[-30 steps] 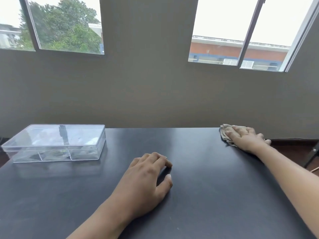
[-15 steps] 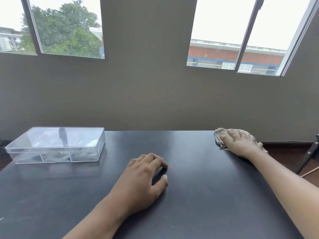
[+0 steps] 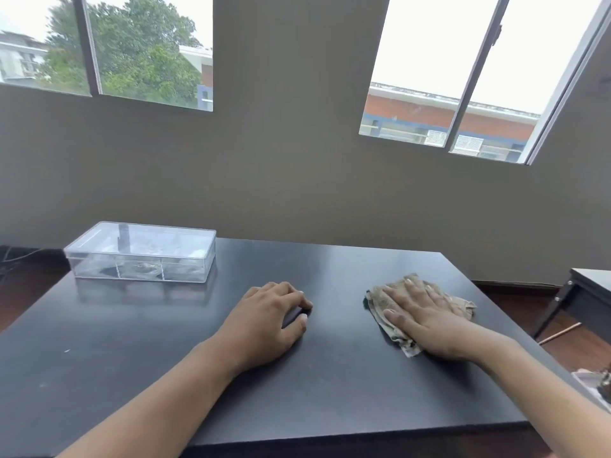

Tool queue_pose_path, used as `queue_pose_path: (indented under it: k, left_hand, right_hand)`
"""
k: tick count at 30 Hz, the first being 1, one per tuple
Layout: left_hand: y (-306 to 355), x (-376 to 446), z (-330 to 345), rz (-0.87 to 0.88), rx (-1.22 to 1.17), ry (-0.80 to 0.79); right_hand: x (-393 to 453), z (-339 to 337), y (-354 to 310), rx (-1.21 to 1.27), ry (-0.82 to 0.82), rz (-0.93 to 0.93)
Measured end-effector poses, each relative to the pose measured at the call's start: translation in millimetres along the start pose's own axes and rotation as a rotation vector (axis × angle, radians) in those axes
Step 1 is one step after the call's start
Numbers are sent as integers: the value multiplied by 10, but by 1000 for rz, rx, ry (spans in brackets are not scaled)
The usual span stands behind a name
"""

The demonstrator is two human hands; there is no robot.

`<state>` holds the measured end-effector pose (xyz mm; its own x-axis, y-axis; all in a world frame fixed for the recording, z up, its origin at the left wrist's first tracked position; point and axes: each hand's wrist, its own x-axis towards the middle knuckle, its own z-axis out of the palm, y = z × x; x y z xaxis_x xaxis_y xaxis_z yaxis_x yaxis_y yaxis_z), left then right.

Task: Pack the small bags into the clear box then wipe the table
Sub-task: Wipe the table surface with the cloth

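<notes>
Dark table (image 3: 330, 391), right hand (image 3: 426, 317) flat on cloth (image 3: 380, 304), left hand (image 3: 264, 322) loosely curled, empty.

Office-like room: dark table (image 3: 330, 375), windows (image 3: 426, 77)

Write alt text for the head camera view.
A person's right hand presses flat on a beige cloth on a dark table, while the left hand rests loosely curled beside it. A closed clear box sits at the table's far left, below two windows.

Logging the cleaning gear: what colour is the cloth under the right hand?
Beige-tan, slightly mottled cloth; seen in the head view.
</notes>
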<state>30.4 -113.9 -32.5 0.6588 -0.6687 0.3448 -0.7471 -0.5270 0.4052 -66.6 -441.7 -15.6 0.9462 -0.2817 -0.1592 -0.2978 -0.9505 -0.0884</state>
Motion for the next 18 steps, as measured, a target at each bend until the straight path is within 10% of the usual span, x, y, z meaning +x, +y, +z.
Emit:
queue_pose_path:
  k: [18]
  left_hand:
    - [-431, -796, -509, -61, 122, 71]
  right_hand:
    - [184, 98, -1631, 18, -98, -446]
